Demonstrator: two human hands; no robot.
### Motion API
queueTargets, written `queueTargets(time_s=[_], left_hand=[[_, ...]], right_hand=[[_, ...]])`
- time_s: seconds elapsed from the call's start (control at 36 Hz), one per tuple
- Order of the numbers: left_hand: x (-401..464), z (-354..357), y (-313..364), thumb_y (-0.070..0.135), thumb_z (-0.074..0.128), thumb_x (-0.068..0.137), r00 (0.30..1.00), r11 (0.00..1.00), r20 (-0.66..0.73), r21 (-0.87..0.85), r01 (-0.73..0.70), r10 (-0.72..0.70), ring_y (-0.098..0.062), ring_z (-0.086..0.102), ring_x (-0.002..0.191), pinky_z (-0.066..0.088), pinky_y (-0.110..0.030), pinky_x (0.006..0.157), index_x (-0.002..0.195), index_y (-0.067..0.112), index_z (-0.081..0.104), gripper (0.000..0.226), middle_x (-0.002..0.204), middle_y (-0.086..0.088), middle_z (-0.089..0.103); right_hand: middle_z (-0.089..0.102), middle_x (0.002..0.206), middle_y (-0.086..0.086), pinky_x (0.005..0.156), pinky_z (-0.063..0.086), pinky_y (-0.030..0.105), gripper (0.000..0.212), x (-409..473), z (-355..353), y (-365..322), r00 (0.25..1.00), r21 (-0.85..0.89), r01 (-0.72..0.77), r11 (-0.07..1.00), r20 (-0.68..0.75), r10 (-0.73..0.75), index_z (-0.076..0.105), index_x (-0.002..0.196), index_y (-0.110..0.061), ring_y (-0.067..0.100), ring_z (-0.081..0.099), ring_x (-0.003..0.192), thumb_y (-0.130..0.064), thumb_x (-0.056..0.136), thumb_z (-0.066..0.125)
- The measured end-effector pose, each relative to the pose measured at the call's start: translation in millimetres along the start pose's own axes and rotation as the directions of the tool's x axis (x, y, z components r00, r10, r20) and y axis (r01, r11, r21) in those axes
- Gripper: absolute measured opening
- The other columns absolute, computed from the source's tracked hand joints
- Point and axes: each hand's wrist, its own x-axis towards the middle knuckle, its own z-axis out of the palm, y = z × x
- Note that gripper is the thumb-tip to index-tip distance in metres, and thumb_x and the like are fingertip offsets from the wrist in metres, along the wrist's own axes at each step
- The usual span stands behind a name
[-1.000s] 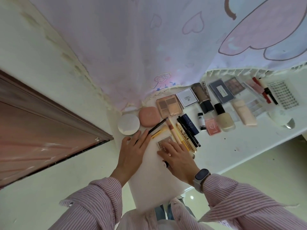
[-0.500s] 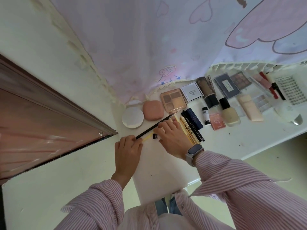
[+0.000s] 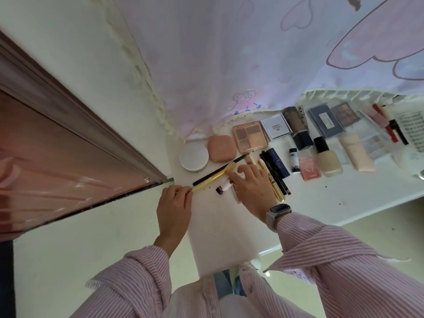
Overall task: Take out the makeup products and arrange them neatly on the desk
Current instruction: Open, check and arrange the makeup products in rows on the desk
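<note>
Head view: "COLOR"-lettered brown tube [image 3: 302, 121]

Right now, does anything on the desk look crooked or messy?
Yes. The yellow pencil and the black pencil lie slanted across the desk, unlike the tidy rows behind. The left hand pinches the yellow one's end. A small purple-tipped tube lies loose near the right hand.

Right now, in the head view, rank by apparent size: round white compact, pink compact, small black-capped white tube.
1. Round white compact, largest, though only narrowly.
2. Pink compact, close enough that the wide lens leaves the order unsure.
3. Small black-capped white tube, clearly smallest.
</note>
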Motion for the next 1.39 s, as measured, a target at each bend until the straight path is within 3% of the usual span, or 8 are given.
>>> queueTargets(time_s=[0.22,0.36,0.47,0.58,0.69,0.86,1.17,1.39], left_hand=[[-16,-7,-2,0.016,0.061,0.086,0.998,0.996,0.007,-0.058,0.069,-0.068,-0.022,0.056,0.077,0.049,-0.031,0.061,0.089,0.009,0.069,0.011,0.085,-0.005,0.061],[-29,-7,1,0.032,0.042,0.091,0.99,0.991,0.051,-0.032,-0.128,0.129,-0.014,0.049,0.078,0.043,-0.027,0.065,0.086,0.011,0.067,0.033,0.083,-0.002,0.061],[-41,3,0,0.036,0.029,0.099,0.953,0.959,0.105,-0.024,-0.284,0.285,-0.012,0.043,0.078,0.029,-0.022,0.068,0.086,0.013,0.066,0.045,0.083,-0.002,0.059],[-50,11,6,0.036,0.024,0.101,0.908,0.921,0.156,-0.036,-0.389,0.39,-0.013,0.042,0.078,0.028,-0.023,0.067,0.084,0.015,0.063,0.047,0.081,-0.001,0.058],[-55,18,9,0.03,0.043,0.09,0.921,0.937,0.177,-0.017,-0.35,0.348,-0.014,0.041,0.079,0.03,-0.025,0.067,0.081,0.016,0.06,0.024,0.081,-0.001,0.058],[-56,21,14,0.03,0.047,0.084,0.935,0.95,0.178,-0.003,-0.312,0.308,-0.014,0.04,0.079,0.028,-0.025,0.069,0.079,0.017,0.059,0.018,0.081,-0.001,0.057],[-55,21,19,0.03,0.048,0.083,0.942,0.957,0.176,0.011,-0.291,0.285,-0.017,0.042,0.075,0.029,-0.027,0.066,0.077,0.017,0.057,0.017,0.077,0.0,0.056],[-52,20,18,0.03,0.048,0.082,0.941,0.957,0.186,-0.003,-0.289,0.284,-0.015,0.041,0.076,0.028,-0.027,0.068,0.077,0.018,0.058,0.016,0.077,0.001,0.056]], right_hand=[[0.062,0.1,0.009,0.071,0.051,0.04,0.034,-10,-1,-7,0.996,0.051,-0.043,0.998,-0.077,0.047,0.053,0.115,-0.012,0.027,0.06,0.088,-0.024,0.086,0.039],[0.057,0.113,0.015,0.086,0.05,0.045,0.033,-29,-4,-13,0.928,0.407,-0.328,0.853,-0.028,0.37,0.054,0.119,-0.003,0.03,0.057,0.102,-0.002,0.086,0.055],[0.054,0.113,0.013,0.086,0.05,0.033,0.034,-52,-11,-7,0.914,0.479,-0.344,0.808,-0.026,0.404,0.051,0.121,-0.001,0.024,0.055,0.1,0.004,0.087,0.049],[0.06,0.103,0.016,0.074,0.052,0.034,0.027,-63,-15,4,0.928,0.305,-0.342,0.889,-0.036,0.37,0.06,0.108,0.0,0.028,0.059,0.089,0.006,0.082,0.054],[0.061,0.08,0.011,0.056,0.042,0.032,0.017,-56,-17,19,0.914,0.071,-0.402,0.913,-0.031,0.405,0.066,0.091,-0.003,0.026,0.054,0.068,0.003,0.075,0.068],[0.059,0.066,0.008,0.051,0.04,0.032,0.011,-55,-17,32,0.902,-0.226,-0.409,0.884,0.049,0.429,0.066,0.074,-0.008,0.028,0.053,0.062,-0.008,0.067,0.075],[0.06,0.09,0.006,0.067,0.037,0.033,0.027,-48,-21,27,0.837,-0.208,-0.449,0.869,0.242,0.491,0.06,0.094,-0.009,0.024,0.052,0.08,-0.032,0.092,0.047],[0.053,0.078,0.001,0.054,0.041,0.029,0.019,-44,-34,32,0.764,-0.192,-0.573,0.797,0.228,0.604,0.053,0.088,-0.011,0.019,0.053,0.062,-0.027,0.09,0.043]])
